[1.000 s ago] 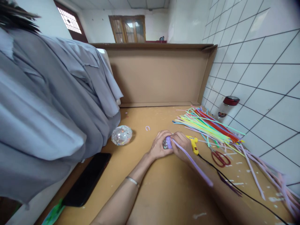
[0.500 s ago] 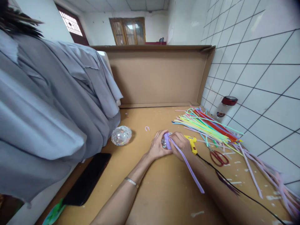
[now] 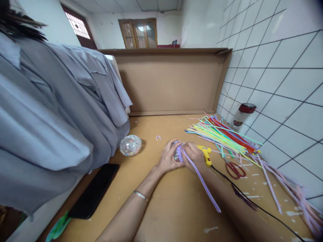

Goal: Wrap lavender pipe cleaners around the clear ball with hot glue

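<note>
Between both hands sits a small clear ball point(image 3: 176, 155) with purple pipe cleaner wound around its middle. My left hand point(image 3: 167, 157) curls around the ball's left side, fingers closed on it. With its fingers bent, my right hand point(image 3: 193, 154) presses the purple pipe cleaner point(image 3: 202, 180) against the ball; the free end trails down toward me. Just behind my right hand lies a yellow glue gun point(image 3: 207, 155), partly covered by that hand. A second clear, speckled ball point(image 3: 130, 145) rests on the table to the left, near a small pale curved piece point(image 3: 158, 138).
At right lie a heap of coloured pipe cleaners point(image 3: 222, 134), red-handled scissors point(image 3: 235, 169) and a black cord point(image 3: 242, 191). A red-lidded jar point(image 3: 242, 116) stands by the tiled wall. A black phone point(image 3: 94, 191) and grey cloth point(image 3: 63, 111) are at left; a cardboard panel point(image 3: 169, 82) closes the back.
The purple strip around the ball has shifted slightly, and its loose end hangs a little lower. Both hands stay in nearly the same place.
</note>
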Motion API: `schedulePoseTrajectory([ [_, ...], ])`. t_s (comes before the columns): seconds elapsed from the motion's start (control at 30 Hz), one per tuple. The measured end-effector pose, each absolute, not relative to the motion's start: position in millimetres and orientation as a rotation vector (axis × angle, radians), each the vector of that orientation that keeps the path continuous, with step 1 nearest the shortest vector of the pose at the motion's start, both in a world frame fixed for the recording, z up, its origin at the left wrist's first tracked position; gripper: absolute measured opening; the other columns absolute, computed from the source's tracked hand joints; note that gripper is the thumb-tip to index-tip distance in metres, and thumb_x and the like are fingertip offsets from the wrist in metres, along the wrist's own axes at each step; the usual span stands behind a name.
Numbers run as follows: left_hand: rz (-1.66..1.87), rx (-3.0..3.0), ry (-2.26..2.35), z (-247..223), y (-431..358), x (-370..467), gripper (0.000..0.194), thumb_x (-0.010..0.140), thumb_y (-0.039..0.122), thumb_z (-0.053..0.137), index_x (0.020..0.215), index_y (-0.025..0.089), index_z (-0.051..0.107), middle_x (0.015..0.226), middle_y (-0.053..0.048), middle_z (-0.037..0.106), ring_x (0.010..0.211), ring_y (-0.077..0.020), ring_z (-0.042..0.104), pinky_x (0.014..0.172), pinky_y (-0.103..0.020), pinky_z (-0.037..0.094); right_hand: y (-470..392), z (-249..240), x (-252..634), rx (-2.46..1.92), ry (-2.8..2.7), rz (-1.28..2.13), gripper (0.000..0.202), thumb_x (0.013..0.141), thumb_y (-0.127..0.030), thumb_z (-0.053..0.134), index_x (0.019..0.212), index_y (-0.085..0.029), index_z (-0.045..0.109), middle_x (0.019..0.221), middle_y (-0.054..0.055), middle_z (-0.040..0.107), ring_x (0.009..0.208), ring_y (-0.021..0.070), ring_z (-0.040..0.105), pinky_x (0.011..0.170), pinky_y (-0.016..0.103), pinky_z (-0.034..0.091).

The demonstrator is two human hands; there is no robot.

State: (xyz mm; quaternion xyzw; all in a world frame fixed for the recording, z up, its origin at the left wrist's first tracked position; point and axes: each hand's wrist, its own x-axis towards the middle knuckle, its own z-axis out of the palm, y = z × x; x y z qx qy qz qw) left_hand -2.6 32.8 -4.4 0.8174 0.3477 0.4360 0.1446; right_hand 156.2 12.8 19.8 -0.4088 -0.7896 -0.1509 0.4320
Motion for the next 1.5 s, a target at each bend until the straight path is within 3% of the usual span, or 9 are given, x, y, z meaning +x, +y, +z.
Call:
schedulePoseTrajectory([
  [0.37, 1.341, 2.195, 1.095, 0.7, 19.0, 9.9, 0.076, 0.055, 0.028, 0.08, 0.124, 0.02, 0.048, 0.128, -0.013, 0.042, 0.123, -0.029, 0.049, 0.104, -0.043, 0.045, 8.6, 29.8, 157.0, -1.021, -2.007, -0.235, 0.023, 0.094, -0.022, 0.042, 0.095, -0.018, 0.064, 0.087, 0.008, 0.062, 0.083, 0.0198, 0.056, 0.073, 0.032, 0.046],
  [0.57, 1.498, 2.014, 1.165, -2.6, 18.8, 9.5, 0.074, 0.051, 0.026, 0.081, 0.118, 0.02, 0.051, 0.121, -0.01, 0.045, 0.12, -0.028, 0.049, 0.106, -0.044, 0.042, 7.8, 39.1, 161.8, -1.055, -2.064, -0.111, 0.024, 0.091, -0.025, 0.048, 0.109, -0.02, 0.062, 0.097, 0.009, 0.064, 0.09, 0.022, 0.059, 0.075, 0.034, 0.048],
  [0.67, 1.58, 1.859, 1.249, -6.3, 27.4, 3.1, 0.075, 0.05, 0.027, 0.082, 0.117, 0.021, 0.05, 0.121, -0.009, 0.046, 0.118, -0.0278, 0.05, 0.106, -0.049, 0.041, 12.3, 50.0, 179.9, -1.394, -2.033, -0.252, 0.028, 0.088, -0.03, 0.051, 0.107, -0.014, 0.064, 0.1, 0.016, 0.065, 0.092, 0.0271, 0.061, 0.076, 0.039, 0.048],
  [0.8, 1.571, 1.723, 1.264, -9.6, 38.4, -0.7, 0.076, 0.046, 0.027, 0.084, 0.114, 0.022, 0.049, 0.12, -0.007, 0.047, 0.116, -0.027, 0.052, 0.104, -0.049, 0.041, 17.5, 57.0, 206.4, -2.174, -2.014, -0.193, 0.045, 0.086, -0.049, 0.052, 0.085, -0.009, 0.071, 0.085, 0.023, 0.068, 0.081, 0.0314, 0.066, 0.069, 0.04, 0.048],
  [0.93, 1.494, 1.697, 1.222, -8.3, 41.3, 3.0, 0.076, 0.044, 0.024, 0.084, 0.113, 0.019, 0.051, 0.12, -0.008, 0.049, 0.113, -0.0258, 0.055, 0.102, -0.045, 0.044, 21.5, 45.7, 217.4, -2.408, -2.039, -0.06, 0.053, 0.086, -0.055, 0.052, 0.096, -0.007, 0.071, 0.095, 0.024, 0.07, 0.09, 0.0326, 0.067, 0.074, 0.04, 0.049],
  [1.07, 1.493, 1.679, 1.194, -7.1, 43.0, 4.0, 0.08, 0.043, 0.02, 0.084, 0.116, 0.021, 0.051, 0.12, -0.007, 0.05, 0.111, -0.0248, 0.056, 0.101, -0.044, 0.045, 27.8, 33.4, 221.6, -2.47, -1.972, 0.003, 0.053, 0.083, -0.054, 0.052, 0.102, -0.008, 0.071, 0.102, 0.022, 0.07, 0.097, 0.0329, 0.066, 0.077, 0.039, 0.049],
  [1.2, 1.479, 1.65, 1.226, -6.8, 46.7, -1.3, 0.078, 0.045, 0.026, 0.085, 0.115, 0.02, 0.051, 0.119, -0.008, 0.051, 0.114, -0.027, 0.055, 0.102, -0.045, 0.043, 32.8, 33.5, 228.1, -2.465, -1.898, 0.033, 0.046, 0.082, -0.045, 0.053, 0.103, -0.009, 0.07, 0.1, 0.022, 0.07, 0.095, 0.031, 0.067, 0.073, 0.035, 0.048],
  [1.5, 1.438, 1.546, 1.071, -7.9, 50.0, -7.8, 0.076, 0.048, 0.028, 0.085, 0.115, 0.018, 0.052, 0.116, -0.008, 0.054, 0.112, -0.0257, 0.054, 0.102, -0.039, 0.042, 33.8, 76.1, 233.5, -2.275, -1.732, 0.084, 0.051, 0.076, -0.048, 0.052, 0.111, -0.012, 0.063, 0.097, 0.018, 0.07, 0.087, 0.0296, 0.066, 0.061, 0.031, 0.039],
])
